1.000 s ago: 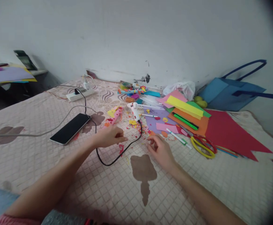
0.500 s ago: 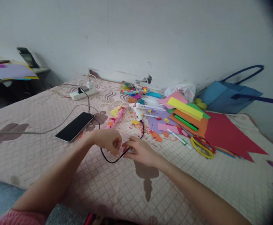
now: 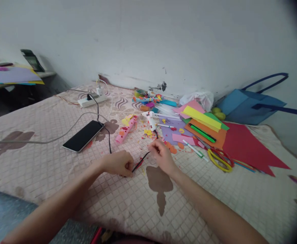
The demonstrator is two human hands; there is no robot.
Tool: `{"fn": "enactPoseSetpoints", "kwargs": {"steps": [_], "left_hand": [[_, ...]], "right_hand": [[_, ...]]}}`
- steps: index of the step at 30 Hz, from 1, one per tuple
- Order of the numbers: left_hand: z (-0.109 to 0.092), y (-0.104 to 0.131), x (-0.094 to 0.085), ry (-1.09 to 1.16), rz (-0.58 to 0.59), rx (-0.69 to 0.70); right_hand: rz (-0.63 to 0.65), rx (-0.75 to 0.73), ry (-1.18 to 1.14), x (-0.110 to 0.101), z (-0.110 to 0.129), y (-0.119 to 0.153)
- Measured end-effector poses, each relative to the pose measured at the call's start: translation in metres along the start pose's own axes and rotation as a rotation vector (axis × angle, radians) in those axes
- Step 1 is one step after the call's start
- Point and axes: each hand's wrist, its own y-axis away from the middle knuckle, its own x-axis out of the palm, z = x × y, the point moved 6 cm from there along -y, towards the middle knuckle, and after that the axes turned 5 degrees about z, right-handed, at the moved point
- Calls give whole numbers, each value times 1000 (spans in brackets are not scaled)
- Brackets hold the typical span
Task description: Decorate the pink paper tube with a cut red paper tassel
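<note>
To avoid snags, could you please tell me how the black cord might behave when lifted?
The black cord is probably floppy, since it curves loosely past the phone. It looks thin, so likely light. Pulling it could drag the white glue gun, whose handle it enters.

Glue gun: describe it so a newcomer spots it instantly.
On the patterned cover, find the purple sheet. The white glue gun lies just left of it, beyond the right hand. Unlike neighbouring white sticks, it is pistol-shaped, with a black cord.

A homelike room — quilted cover point(image 3: 128, 206), scuffed wall point(image 3: 138, 44), coloured craft paper point(image 3: 247, 149).
</note>
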Motion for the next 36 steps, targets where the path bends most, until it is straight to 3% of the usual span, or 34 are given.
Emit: {"fn": "enactPoseSetpoints", "kwargs": {"steps": [2,5,10,14,17,21,23,31,33,36], "left_hand": [[1,0,-2,-4,-24,6],[1,1,-3,17,-37,25],[1,2,-4,44,-21,26],[-2,3,-5,23,-25,60],[-1,3,-5,15,-19,74],[5,3,-3,94,-2,62],[7,3,-4,122,-2,59],[9,2,-3,179,18,69],[10,2,-3,182,15,72],[10,2,-3,194,20,80]], "right_hand": [[-69,37,-18,-14,-5,0],[-20,32,-19,-18,1,2],[284,-27,129,22,24,11],[400,-67,257,45,25,12],[303,-89,236,36,21,6],[-61,26,10,-4,2,3],[-138,87,-72,-17,-8,6],[-54,226,-501,-24,-21,21],[-10,228,-489,-22,-17,24],[171,251,-319,-3,-9,32]]}}
